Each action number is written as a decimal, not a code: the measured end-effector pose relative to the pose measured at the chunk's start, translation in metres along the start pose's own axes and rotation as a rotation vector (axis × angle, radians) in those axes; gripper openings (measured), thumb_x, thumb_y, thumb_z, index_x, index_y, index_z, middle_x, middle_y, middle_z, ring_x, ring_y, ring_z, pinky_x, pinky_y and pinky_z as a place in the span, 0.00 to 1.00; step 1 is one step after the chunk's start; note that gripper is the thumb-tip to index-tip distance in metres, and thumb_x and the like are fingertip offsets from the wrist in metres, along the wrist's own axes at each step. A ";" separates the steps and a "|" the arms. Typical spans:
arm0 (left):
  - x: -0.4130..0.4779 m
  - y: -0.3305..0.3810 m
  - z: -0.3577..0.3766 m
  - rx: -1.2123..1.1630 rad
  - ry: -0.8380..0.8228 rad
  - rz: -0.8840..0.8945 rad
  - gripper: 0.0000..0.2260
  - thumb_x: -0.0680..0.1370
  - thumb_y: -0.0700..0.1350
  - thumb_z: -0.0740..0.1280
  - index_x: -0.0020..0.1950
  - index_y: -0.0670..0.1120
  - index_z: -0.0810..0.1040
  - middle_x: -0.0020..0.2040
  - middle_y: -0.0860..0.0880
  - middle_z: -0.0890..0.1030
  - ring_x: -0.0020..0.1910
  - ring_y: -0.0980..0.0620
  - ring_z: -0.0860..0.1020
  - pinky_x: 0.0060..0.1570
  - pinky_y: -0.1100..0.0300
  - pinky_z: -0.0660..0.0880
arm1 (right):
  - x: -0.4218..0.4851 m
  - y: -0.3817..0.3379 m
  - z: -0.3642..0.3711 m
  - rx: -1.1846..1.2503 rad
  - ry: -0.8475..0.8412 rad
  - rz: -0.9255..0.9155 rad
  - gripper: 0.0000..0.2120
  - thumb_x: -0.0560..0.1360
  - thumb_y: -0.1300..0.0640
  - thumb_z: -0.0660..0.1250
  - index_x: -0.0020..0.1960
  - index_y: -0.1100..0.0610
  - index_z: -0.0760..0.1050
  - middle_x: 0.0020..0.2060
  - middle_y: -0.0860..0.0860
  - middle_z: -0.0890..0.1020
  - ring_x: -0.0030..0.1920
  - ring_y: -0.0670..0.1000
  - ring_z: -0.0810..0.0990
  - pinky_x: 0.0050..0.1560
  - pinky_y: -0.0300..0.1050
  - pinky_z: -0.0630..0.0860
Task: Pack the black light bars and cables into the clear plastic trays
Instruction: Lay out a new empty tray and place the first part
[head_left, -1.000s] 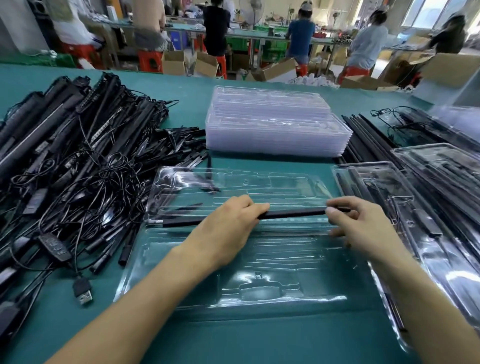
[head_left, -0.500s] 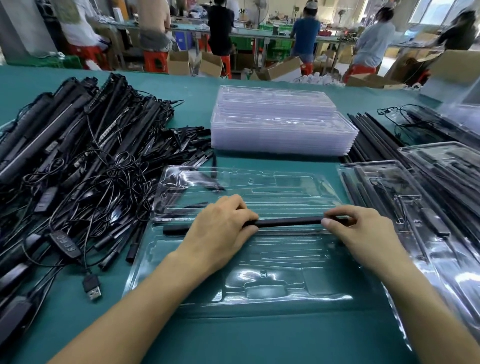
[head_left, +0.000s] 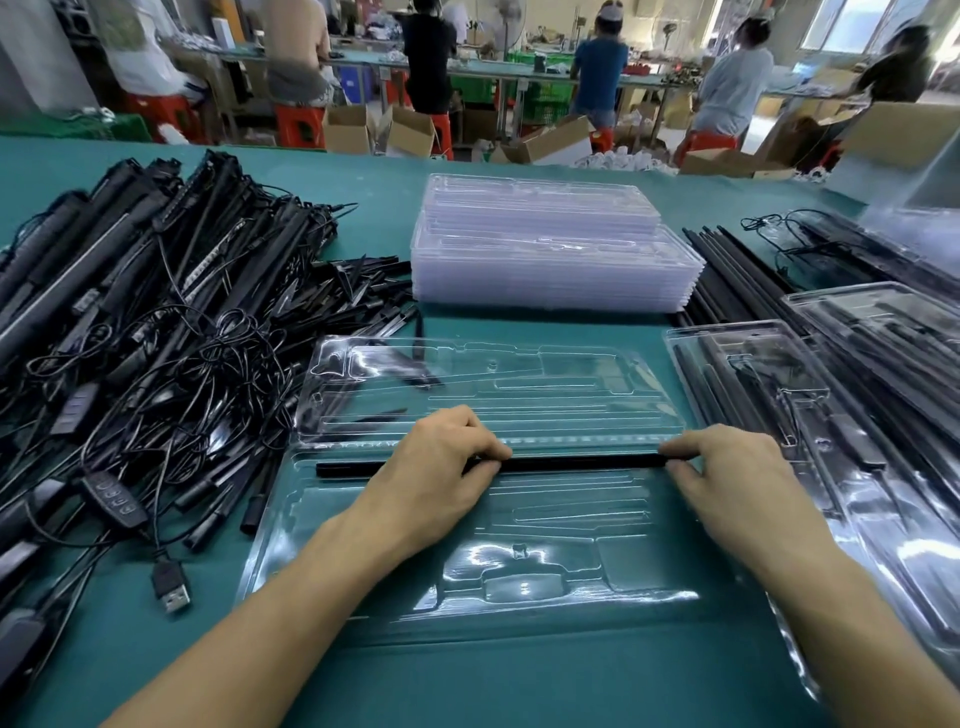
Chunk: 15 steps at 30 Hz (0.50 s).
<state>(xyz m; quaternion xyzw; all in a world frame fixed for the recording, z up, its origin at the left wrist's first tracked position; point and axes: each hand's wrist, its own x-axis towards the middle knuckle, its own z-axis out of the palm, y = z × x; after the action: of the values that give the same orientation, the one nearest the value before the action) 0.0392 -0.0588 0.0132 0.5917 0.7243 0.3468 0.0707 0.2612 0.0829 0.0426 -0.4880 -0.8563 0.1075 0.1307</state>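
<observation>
An open clear plastic tray (head_left: 519, 566) lies in front of me on the green table, its lid half (head_left: 519, 384) folded out behind. A thin black light bar (head_left: 582, 461) lies across the top channel of the near half. My left hand (head_left: 441, 467) pinches the bar near its middle between thumb and fingers. My right hand (head_left: 727, 478) pinches its right end. The bar's left end (head_left: 337, 468) sticks out past my left hand.
A tangled heap of black light bars and USB cables (head_left: 156, 338) fills the left side. A stack of clear trays (head_left: 550, 249) stands behind. Loose black bars (head_left: 727, 280) and packed trays (head_left: 831, 415) lie on the right. People work at benches beyond.
Both hands have brought the bar down and toward me, from above the fold onto the top channel of the near tray half.
</observation>
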 end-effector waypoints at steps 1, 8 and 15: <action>0.000 0.001 0.001 -0.007 -0.011 -0.003 0.08 0.78 0.40 0.70 0.54 0.49 0.86 0.46 0.57 0.77 0.45 0.64 0.73 0.48 0.73 0.67 | -0.001 -0.001 0.000 -0.023 0.000 -0.009 0.08 0.77 0.58 0.66 0.49 0.54 0.83 0.49 0.53 0.84 0.52 0.61 0.79 0.52 0.56 0.77; 0.003 0.005 0.001 -0.035 -0.033 -0.017 0.08 0.78 0.38 0.69 0.54 0.47 0.86 0.45 0.54 0.76 0.47 0.58 0.74 0.50 0.73 0.68 | -0.012 -0.009 0.002 -0.128 0.067 -0.099 0.11 0.79 0.52 0.62 0.58 0.43 0.79 0.53 0.46 0.81 0.51 0.58 0.80 0.46 0.52 0.76; 0.005 0.005 -0.002 -0.019 -0.099 -0.016 0.10 0.80 0.39 0.68 0.57 0.47 0.85 0.50 0.50 0.78 0.53 0.53 0.76 0.57 0.66 0.70 | -0.009 -0.007 0.001 -0.200 0.092 -0.075 0.10 0.78 0.47 0.62 0.53 0.47 0.81 0.48 0.48 0.83 0.45 0.58 0.81 0.40 0.49 0.74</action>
<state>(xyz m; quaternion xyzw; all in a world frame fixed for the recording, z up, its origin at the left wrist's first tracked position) 0.0403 -0.0552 0.0191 0.6013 0.7215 0.3234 0.1147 0.2598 0.0712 0.0424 -0.4705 -0.8736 -0.0061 0.1243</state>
